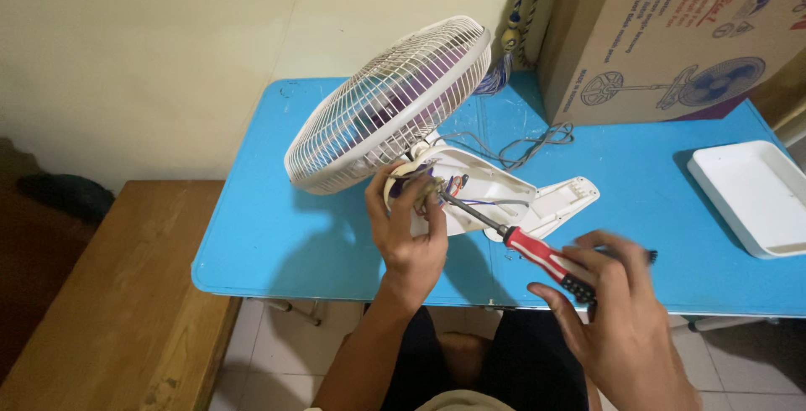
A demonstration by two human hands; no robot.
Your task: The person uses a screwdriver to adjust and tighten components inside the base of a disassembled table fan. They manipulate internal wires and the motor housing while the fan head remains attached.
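A white fan [386,104] with a wire grille and purple blades lies tilted on the blue table [277,235]. Its opened white base [495,193] shows coloured wires. My left hand [407,226] grips the part where the wires sit, just under the grille. My right hand [617,310] holds a screwdriver [537,251] with a red and black handle. The screwdriver's metal shaft points up and left, its tip at the wires beside my left fingers.
A grey cord [520,146] trails behind the fan. A large cardboard box [672,33] stands at the back right. A white tray [751,197] lies at the right edge. A wooden bench [117,293] sits left of the table.
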